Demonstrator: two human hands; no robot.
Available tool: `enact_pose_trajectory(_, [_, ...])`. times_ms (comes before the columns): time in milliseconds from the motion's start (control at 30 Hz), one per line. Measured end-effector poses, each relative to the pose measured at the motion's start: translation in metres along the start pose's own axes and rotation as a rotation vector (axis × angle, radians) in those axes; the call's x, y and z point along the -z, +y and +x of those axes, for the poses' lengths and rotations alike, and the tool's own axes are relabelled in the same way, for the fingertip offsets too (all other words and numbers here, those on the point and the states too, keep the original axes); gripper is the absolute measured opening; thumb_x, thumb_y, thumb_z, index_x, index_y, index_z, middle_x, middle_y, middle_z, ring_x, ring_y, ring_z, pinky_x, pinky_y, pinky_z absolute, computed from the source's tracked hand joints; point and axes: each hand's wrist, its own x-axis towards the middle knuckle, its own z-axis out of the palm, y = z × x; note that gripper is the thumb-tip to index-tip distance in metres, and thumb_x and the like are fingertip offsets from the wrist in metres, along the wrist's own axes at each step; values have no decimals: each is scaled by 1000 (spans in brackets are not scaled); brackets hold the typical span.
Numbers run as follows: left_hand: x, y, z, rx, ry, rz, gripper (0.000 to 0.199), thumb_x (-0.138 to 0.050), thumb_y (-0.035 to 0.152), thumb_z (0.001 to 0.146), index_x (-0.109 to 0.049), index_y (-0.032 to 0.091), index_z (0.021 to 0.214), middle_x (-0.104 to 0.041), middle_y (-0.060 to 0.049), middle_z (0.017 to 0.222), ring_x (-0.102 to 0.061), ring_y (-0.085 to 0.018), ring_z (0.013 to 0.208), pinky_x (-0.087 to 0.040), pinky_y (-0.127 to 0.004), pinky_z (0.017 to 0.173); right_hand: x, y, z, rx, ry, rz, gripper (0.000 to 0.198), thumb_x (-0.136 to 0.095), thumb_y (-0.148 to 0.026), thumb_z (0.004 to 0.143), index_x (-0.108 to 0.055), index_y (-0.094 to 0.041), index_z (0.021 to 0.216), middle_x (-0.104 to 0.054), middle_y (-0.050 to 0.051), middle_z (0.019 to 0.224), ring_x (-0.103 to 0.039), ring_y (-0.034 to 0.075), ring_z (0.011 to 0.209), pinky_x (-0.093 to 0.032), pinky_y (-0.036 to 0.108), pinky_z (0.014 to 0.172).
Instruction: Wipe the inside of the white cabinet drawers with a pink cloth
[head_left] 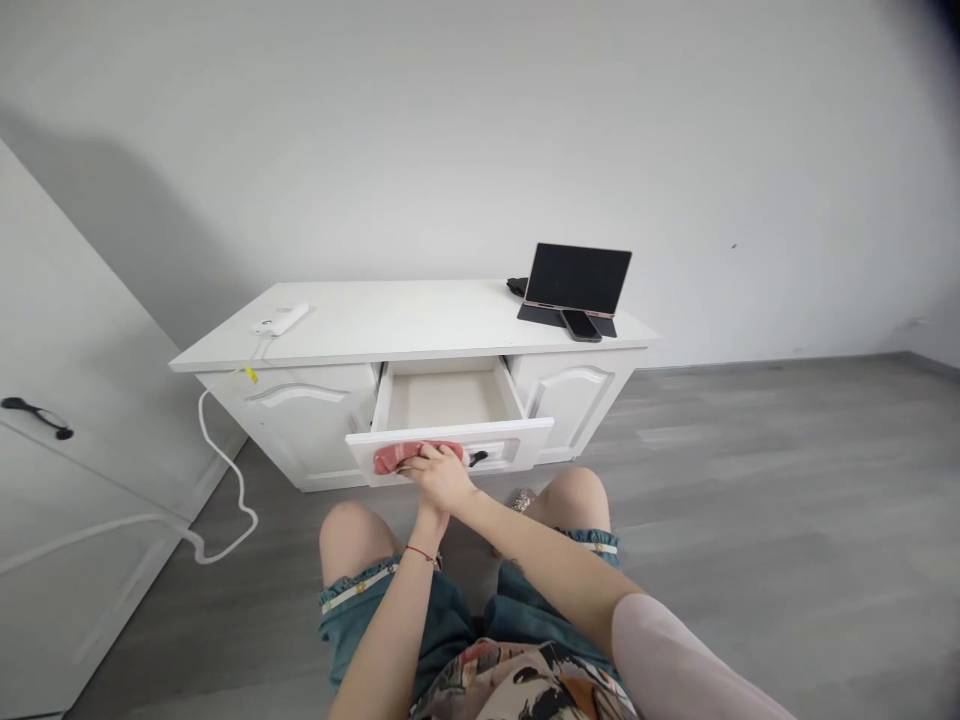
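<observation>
A pink-red cloth (pixel 390 458) lies against the front of the pulled-out white drawer (pixel 442 437), left of its dark handle (pixel 478 458). My right hand (pixel 444 480) is on the cloth, fingers curled over it and pressing it to the drawer front. Just below and behind it is my left hand (pixel 430 516), with a red string bracelet at the wrist. Its fingers are mostly hidden by the right hand, so what they do cannot be made out. Inside the drawer, only the pale bottom and sides show.
On the white cabinet top (pixel 405 315) stand a dark tablet (pixel 579 278) and a phone (pixel 580 325) at the right. A white power strip (pixel 286 320) lies at the left, its white cable (pixel 238 490) hanging down. A tall white wardrobe (pixel 82 520) is at the left.
</observation>
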Motion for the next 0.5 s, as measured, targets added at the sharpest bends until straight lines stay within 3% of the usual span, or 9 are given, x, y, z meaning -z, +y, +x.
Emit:
enact_pose_trajectory(100, [18, -6, 0, 134, -21, -86, 13, -63, 23, 83, -62, 14, 74, -68, -10, 91, -64, -23, 92, -49, -35, 90, 13, 29, -25, -78, -76, -57, 25, -56, -16, 87, -74, -25, 101, -73, 4, 110, -53, 22, 103, -41, 39, 92])
enact_pose_trajectory(233, [41, -13, 0, 184, -85, -148, 14, -78, 19, 69, -65, 16, 75, -69, -2, 82, -63, -13, 82, -45, -29, 93, 34, 64, -66, -330, 94, -83, 32, -50, -15, 89, -76, -32, 95, -74, 0, 105, -50, 22, 101, -32, 40, 91])
enact_pose_trajectory(367, [41, -20, 3, 204, -69, -208, 20, -82, 23, 66, -67, 19, 77, -70, 1, 83, -64, -11, 88, -41, -27, 96, 48, 95, -99, -469, 276, -54, 35, -48, -11, 87, -77, -30, 79, -75, -1, 91, -48, 22, 97, -29, 40, 91])
enact_pose_trajectory(500, [36, -22, 5, 229, -29, -196, 23, -84, 25, 63, -67, 19, 76, -71, 0, 83, -65, -12, 89, -42, -28, 96, 32, 115, -121, -551, 326, 14, 35, -46, -9, 83, -75, -26, 72, -73, 2, 81, -47, 22, 92, -32, 41, 92])
